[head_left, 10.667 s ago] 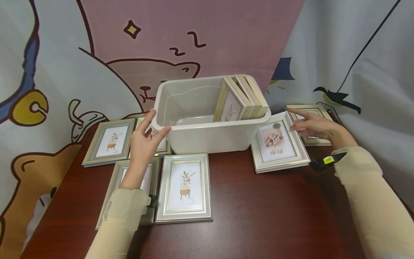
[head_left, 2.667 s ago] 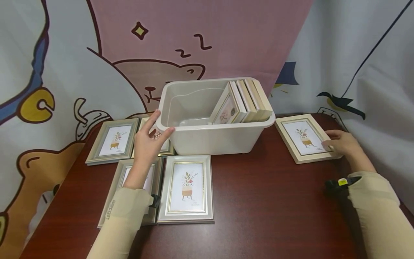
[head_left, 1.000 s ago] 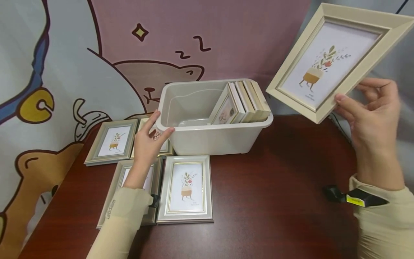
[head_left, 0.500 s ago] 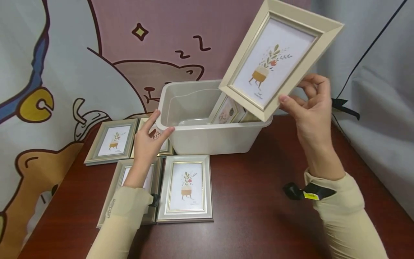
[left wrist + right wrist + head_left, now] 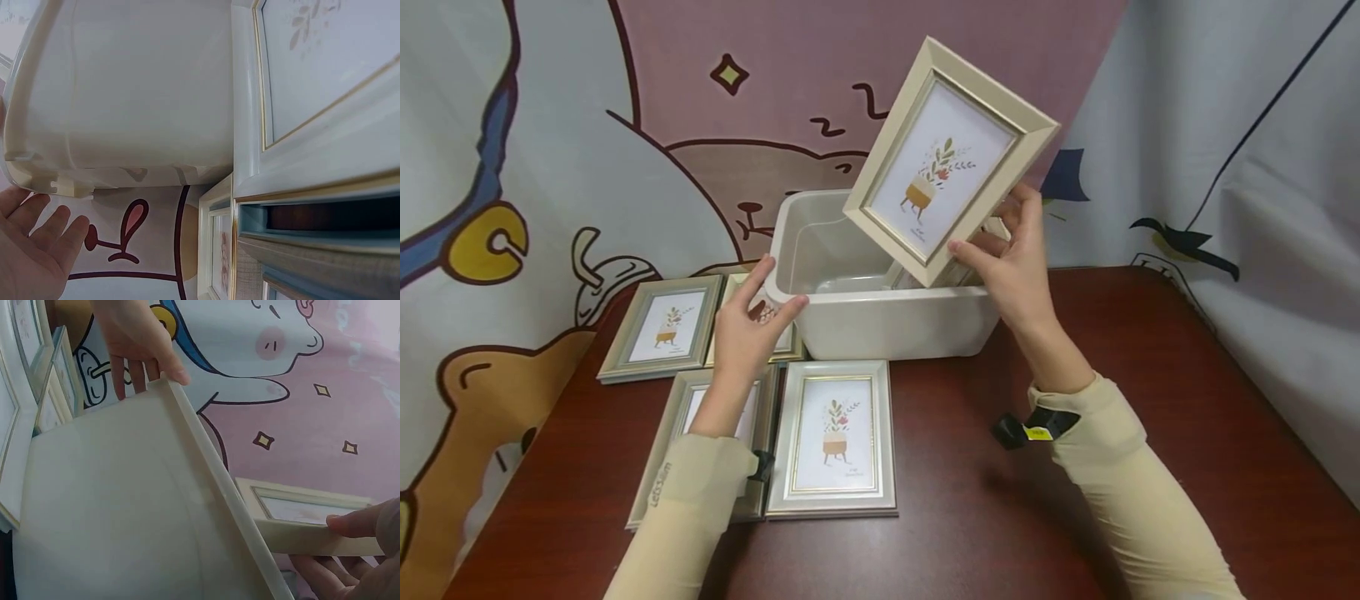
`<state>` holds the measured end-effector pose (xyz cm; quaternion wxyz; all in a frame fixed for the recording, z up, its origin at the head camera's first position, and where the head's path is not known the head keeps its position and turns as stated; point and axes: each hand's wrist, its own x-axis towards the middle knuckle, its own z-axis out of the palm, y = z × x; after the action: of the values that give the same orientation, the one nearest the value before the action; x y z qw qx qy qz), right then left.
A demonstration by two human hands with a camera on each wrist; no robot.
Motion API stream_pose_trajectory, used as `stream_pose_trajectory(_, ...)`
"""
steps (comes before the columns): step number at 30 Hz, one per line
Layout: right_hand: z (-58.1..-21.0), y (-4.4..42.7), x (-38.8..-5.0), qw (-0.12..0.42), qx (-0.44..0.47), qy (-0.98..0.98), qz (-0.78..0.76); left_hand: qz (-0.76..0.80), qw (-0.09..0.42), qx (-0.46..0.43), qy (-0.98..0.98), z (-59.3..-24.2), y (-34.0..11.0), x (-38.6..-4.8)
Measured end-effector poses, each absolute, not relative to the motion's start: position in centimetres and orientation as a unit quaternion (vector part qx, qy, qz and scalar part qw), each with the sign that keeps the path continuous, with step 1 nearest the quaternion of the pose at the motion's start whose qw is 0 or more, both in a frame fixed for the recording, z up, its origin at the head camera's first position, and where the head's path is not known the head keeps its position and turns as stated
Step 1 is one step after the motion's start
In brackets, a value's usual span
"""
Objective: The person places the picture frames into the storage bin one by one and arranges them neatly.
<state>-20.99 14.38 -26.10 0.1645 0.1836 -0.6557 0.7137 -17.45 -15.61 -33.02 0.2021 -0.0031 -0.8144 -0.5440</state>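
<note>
While your left hand (image 5: 745,337), fingers spread, touched tub (image 5: 895,329) corner, likely steadying it, your right hand (image 5: 1019,271) pinched raised frame (image 5: 943,171) by side, apparently leaving lower end clear.

My left hand (image 5: 737,337) extends forward, with the thumb (image 5: 790,311) and fingers (image 5: 756,279) spread apart; my right hand (image 5: 1018,271) I hold higher, pinching between thumb and fingers.

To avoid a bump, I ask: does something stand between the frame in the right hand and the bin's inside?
Nothing visible blocks the open left part of the bin. In its right part stand other frames, mostly hidden behind the held frame.
</note>
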Motion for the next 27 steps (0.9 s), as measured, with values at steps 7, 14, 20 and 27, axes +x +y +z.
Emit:
stream_pose_trajectory(7,-26.39,13.79,-21.08,0.115,0.179,-0.669,0.712,-0.544,0.2,-0.004,-0.815,-32.9,-15.64,-17.37)
stream_pose_trajectory(14,-26.76,13.5,-20.76,0.156,0.183,-0.726,0.644,-0.545,0.196,-0.006,-0.815,-32.9,-15.59,-17.24)
stream_pose_trajectory(20,-26.74,13.48,-20.84,0.215,0.168,-0.782,0.56,-0.549,0.196,-0.004,-0.812,-33.0,-15.67,-17.21)
stream_pose_trajectory(27,-26.84,13.61,-20.89,0.278,0.147,-0.792,0.523,-0.545,0.201,-0.007,-0.814,-33.03,-15.59,-17.35)
